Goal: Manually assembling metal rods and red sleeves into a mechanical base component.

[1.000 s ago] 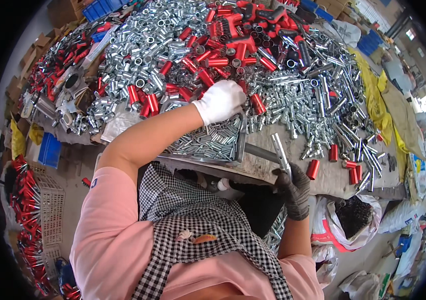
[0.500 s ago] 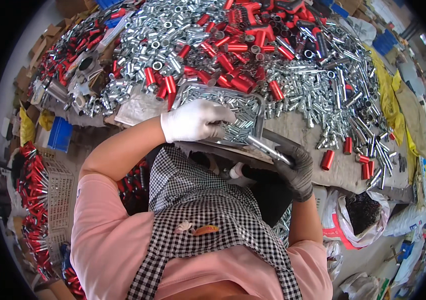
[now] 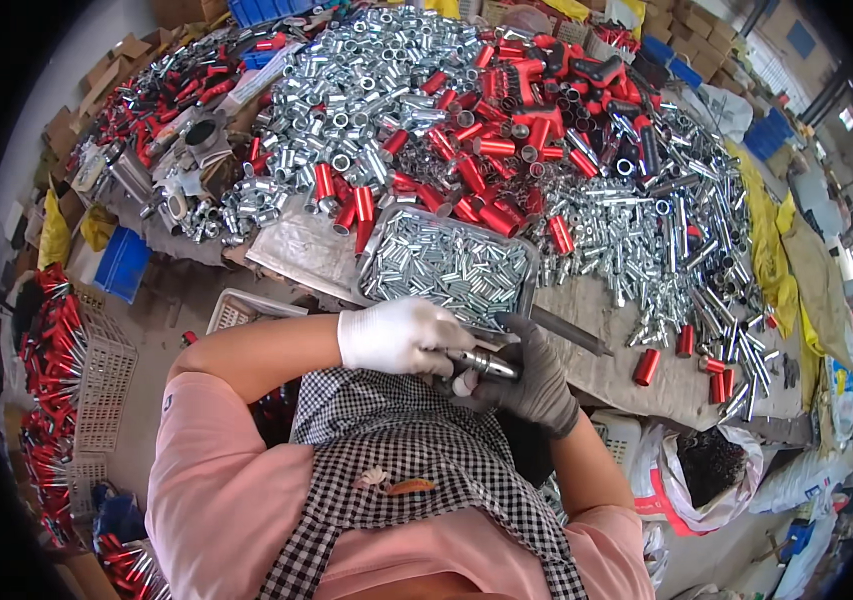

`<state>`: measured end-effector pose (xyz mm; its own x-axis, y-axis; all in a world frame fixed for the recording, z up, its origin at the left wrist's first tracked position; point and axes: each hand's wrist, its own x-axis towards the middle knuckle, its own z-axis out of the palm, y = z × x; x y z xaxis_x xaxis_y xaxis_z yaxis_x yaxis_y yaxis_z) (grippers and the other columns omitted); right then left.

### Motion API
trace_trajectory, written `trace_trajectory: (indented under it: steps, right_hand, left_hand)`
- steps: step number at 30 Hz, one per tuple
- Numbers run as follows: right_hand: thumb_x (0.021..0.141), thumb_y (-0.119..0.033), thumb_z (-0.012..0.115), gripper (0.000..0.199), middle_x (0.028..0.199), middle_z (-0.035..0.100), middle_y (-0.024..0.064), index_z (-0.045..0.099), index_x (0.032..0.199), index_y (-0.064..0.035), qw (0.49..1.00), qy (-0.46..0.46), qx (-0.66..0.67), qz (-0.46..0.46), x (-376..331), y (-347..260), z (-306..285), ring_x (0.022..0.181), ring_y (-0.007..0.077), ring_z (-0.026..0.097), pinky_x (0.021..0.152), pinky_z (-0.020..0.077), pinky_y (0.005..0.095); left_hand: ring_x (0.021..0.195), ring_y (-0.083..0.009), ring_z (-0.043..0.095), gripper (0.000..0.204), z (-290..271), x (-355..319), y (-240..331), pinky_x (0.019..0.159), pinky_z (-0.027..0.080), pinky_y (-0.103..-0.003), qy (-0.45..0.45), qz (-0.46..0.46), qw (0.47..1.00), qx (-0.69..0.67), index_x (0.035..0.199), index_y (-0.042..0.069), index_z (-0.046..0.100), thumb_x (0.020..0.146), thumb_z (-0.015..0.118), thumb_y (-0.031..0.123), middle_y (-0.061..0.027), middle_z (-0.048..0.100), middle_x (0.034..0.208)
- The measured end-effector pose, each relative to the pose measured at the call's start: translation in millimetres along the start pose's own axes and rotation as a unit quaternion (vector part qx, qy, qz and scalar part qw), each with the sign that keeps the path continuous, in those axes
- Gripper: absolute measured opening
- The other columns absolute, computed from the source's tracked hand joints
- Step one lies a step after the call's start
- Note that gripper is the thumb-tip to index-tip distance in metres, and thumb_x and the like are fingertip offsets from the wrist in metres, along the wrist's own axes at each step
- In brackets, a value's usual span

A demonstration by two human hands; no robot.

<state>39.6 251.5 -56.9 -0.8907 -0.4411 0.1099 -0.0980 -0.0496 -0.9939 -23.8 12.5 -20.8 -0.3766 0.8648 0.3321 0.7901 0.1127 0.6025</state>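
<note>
Near the tray (image 3: 530,280), the right hand (image 3: 537,380) grips a metal tube (image 3: 488,363) — left hand (image 3: 399,338) at its end, grip unclear.

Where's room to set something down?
Bench right of the metal tray, bordered by red tubes and silver fittings, a dark bar crossing it; also the pale sheet left of the tray. Crowded: the tray itself, the heap behind, and in front, where left hand and right hand hold a metal tube.

From where I stand, the worn bench (image 3: 587,300) stretches beyond the left hand (image 3: 402,338) and right hand (image 3: 539,380). A grey tray (image 3: 530,280) sits just past the left, heaped silver collars (image 3: 372,75) farther off; red cylinders (image 3: 648,367) lie rightward of the right.
</note>
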Motion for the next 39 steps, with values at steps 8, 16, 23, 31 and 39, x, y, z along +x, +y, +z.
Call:
trace_trajectory:
  steps: [8, 16, 23, 31, 39]
  right_hand:
    - [0.073, -0.017, 0.084, 0.058, 0.098, 0.071, 0.0152, 0.059, 0.123, -0.0058, 0.951, 0.016, -0.292, -0.1, -3.3, 25.2, -11.1, 0.091, 0.029, 0.071, 0.079, 0.055, 0.0361]
    - [0.078, -0.012, 0.083, 0.054, 0.097, 0.072, 0.0093, 0.059, 0.126, -0.0064, 0.966, 0.087, -0.241, -0.018, 3.8, 22.0, -39.1, 0.086, 0.017, 0.069, 0.077, 0.0555, 0.0314]
    - [0.091, -0.008, 0.07, 0.027, 0.105, 0.069, 0.0177, 0.061, 0.115, -0.0026, 0.954, 0.255, 0.155, -0.04, -1.6, 54.9, -86.9, 0.095, 0.0282, 0.069, 0.077, 0.056, 0.0335]
    - [0.094, -0.005, 0.065, 0.025, 0.107, 0.066, 0.0294, 0.059, 0.118, -0.0096, 0.899, 0.206, 0.381, -0.06, -3.3, 67.1, -95.8, 0.092, 0.035, 0.069, 0.053, 0.0486, 0.0278]
    - [0.093, -0.007, 0.067, 0.026, 0.109, 0.067, 0.0317, 0.059, 0.117, -0.0054, 0.913, 0.187, 0.359, -0.05, 1.9, 59.2, -96.3, 0.056, 0.009, 0.054, 0.048, 0.0425, 0.0205]
  left_hand:
    - [0.081, -0.0353, 0.065, 0.033, 4.4, 8.6, -7.1, 0.07, 0.051, -0.043, -0.04, -0.089, 0.995, -0.035, 0.104, 0.004, 0.068, 0.078, 0.076, 0.024, -0.0156, 0.066, 0.086]
    - [0.078, -0.0339, 0.066, 0.038, 0.2, 68.3, -32.4, 0.065, 0.052, -0.045, -0.178, -0.07, 0.978, 0.082, 0.09, 0.006, 0.067, 0.075, 0.072, 0.04, -0.0135, 0.067, 0.083]
    - [0.109, -0.0313, 0.064, 0.058, -48.8, 238.8, -97.2, 0.096, 0.049, -0.038, -0.085, -0.17, 0.981, -0.037, 0.132, 0.001, 0.054, 0.09, 0.063, 0.04, -0.0215, 0.064, 0.119]
    - [0.118, -0.0418, 0.057, 0.087, -16.5, 374.3, -202.5, 0.1, 0.046, -0.047, 0.043, -0.283, 0.918, 0.275, 0.147, 0.003, 0.029, 0.084, 0.066, 0.05, -0.0316, 0.057, 0.124]
    - [0.09, -0.0367, 0.068, 0.026, -49.8, 359.3, -248.8, 0.079, 0.055, -0.046, 0.221, -0.29, 0.928, 0.077, 0.106, -0.003, 0.062, 0.088, 0.052, 0.013, -0.0234, 0.068, 0.102]
